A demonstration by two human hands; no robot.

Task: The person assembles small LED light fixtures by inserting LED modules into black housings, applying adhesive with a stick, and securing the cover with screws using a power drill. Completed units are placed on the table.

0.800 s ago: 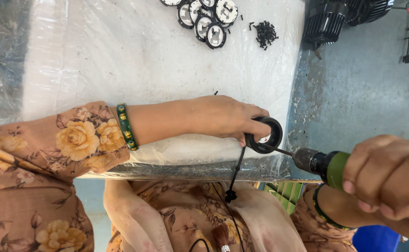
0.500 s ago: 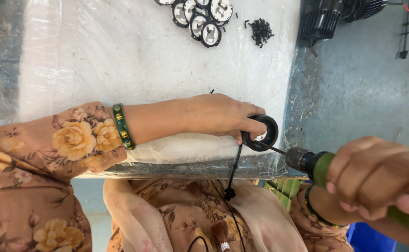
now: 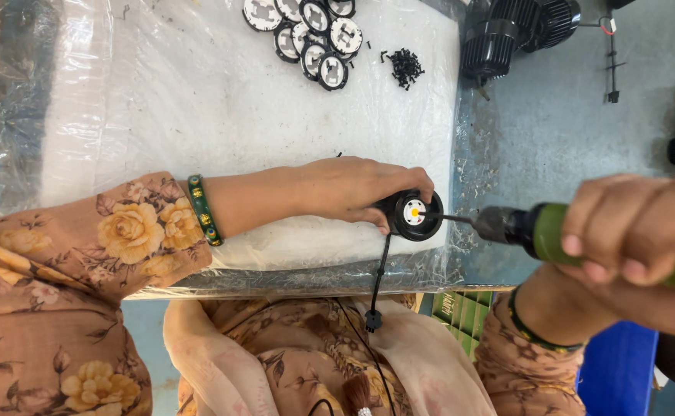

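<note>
Left forearm reaching in from nine o'clock toward three, left hand (image 3: 357, 191) knuckles up, fingers curled closed, right hand (image 3: 636, 229) at three o'clock, fist clenched, fingers wrapped over, wrist bent toward five o'clock

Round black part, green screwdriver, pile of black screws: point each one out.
round black part (image 3: 413, 215), head view, on its white face.
green screwdriver (image 3: 547, 231), head view, on its green body.
pile of black screws (image 3: 405, 67), head view, pile's middle.

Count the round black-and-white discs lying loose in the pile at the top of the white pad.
7 discs show, clustered at the pad's top edge left of the small black screws. The picture's edge cuts off some of them, so more may be hidden. The one in the left hand is not counted.
</note>
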